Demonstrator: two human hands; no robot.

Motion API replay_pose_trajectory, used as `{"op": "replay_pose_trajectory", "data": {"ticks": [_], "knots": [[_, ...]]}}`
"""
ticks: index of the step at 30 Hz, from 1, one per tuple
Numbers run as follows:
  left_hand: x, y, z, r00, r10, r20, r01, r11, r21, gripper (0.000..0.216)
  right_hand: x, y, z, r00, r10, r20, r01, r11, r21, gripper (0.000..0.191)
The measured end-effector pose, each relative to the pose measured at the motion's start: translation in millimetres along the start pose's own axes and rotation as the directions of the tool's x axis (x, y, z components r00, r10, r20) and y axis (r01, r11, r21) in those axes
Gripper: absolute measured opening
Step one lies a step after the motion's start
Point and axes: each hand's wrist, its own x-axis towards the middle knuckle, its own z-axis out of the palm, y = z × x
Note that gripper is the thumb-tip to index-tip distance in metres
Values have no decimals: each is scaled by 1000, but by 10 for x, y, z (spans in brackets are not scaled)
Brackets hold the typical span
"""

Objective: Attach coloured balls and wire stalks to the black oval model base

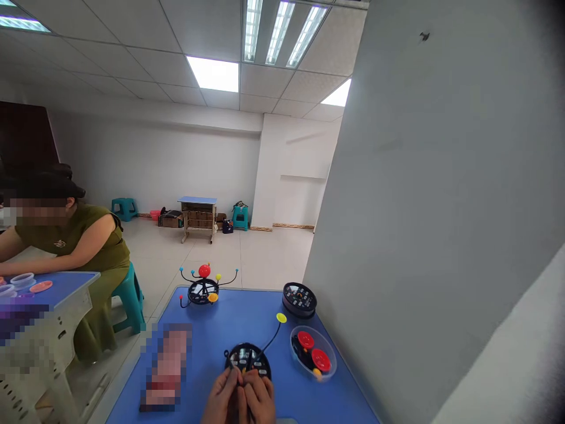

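Close together at the front of the table, my left hand point(223, 396) and my right hand point(257, 397) have their fingertips pinched and meeting. A thin black rod point(229, 358) with a small ring-like end sticks up from the left fingers. What the right fingertips pinch is hidden. Just behind the hands lies a round black base point(247, 352) with pale markings, its near part covered by my fingers. A curved black arm rises from it to the right, tipped with a yellow disc point(281, 318).
An assembled planet model point(204, 288) with a red ball stands at the blue table's point(247, 306) far left. Stacked black discs point(299, 299) and a clear tub point(334, 368) with red parts are on the right, near a grey wall point(419, 206). A person point(88, 253) sits at another table.
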Motion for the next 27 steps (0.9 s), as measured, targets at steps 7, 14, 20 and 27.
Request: {"op": "replay_pose_trajectory", "data": {"ticks": [7, 14, 20, 27], "knots": [[-24, 38, 34, 999, 15, 42, -15, 1000, 0, 39, -32, 21, 13, 1000, 26, 6, -26, 1000, 6, 28], [-33, -12, 46, 1000, 30, -9, -30, 999, -12, 40, -31, -8, 27, 999, 3, -34, -2, 1000, 29, 33], [-55, -6, 84, 999, 39, -17, -39, 999, -16, 41, -5, -23, -12, 999, -30, -34, 31, 999, 25, 32], [-80, 57, 100, 998, 59, -9, -58, 995, 79, 44, 26, -63, -34, 997, 41, -60, -32, 989, 144, 33]]}}
